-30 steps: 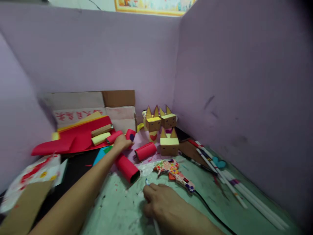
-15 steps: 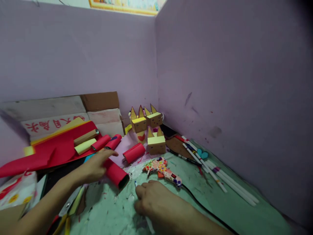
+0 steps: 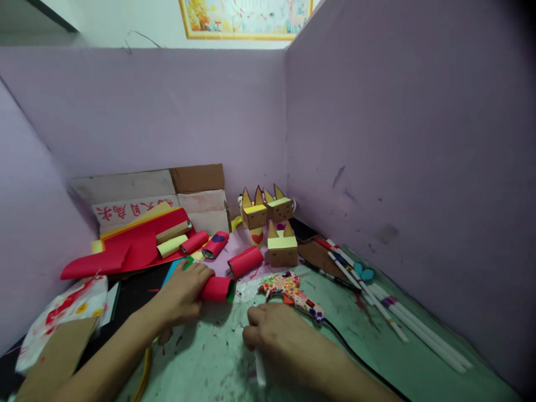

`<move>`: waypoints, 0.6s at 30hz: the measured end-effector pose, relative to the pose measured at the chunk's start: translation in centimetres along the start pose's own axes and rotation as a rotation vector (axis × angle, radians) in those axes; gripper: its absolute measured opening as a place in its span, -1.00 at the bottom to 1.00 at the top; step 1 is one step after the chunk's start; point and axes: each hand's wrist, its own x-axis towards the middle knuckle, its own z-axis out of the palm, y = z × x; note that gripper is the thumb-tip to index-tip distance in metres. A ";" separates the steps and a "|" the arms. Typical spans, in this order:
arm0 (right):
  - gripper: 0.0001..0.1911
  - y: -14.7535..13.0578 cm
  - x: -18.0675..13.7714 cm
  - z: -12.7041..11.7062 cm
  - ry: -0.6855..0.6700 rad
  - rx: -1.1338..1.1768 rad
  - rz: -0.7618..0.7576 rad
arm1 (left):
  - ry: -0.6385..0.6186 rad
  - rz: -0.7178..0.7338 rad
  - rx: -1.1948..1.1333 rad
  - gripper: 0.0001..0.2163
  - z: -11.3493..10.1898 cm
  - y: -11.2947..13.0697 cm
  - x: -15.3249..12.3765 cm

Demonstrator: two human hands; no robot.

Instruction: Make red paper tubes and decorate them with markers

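Observation:
My left hand (image 3: 184, 293) is wrapped over the near end of a red paper-covered tube (image 3: 218, 290), whose open end shows green inside. My right hand (image 3: 278, 340) is closed round a slim white pen (image 3: 260, 368), with its bluish tip poking out above the fingers. Just beyond the right hand lies a flower-patterned glue gun (image 3: 288, 291) with a black cord. Another red tube (image 3: 245, 262) rests behind, beside a small cardboard box with pointed ears (image 3: 282, 251). The scissors are mostly hidden under my left arm, with a yellow handle (image 3: 144, 374) showing.
Red paper sheets (image 3: 142, 243) and smaller rolls (image 3: 195, 241) lie at the left before a folded cardboard box (image 3: 196, 181). More eared boxes (image 3: 254, 216) stand in the corner. White sticks (image 3: 419, 329) lie along the right wall. Purple walls (image 3: 188, 111) enclose the green tabletop (image 3: 201, 363).
My left hand has closed over the red tube, which has turned to lie more sideways. My right hand keeps the pen. The camera view has tilted up and shifted left.

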 end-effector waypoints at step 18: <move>-0.81 -0.9 0.4 2.7 0.858 0.573 0.204 | 0.356 -0.431 -1.641 -0.37 4.1 9.2 -7.9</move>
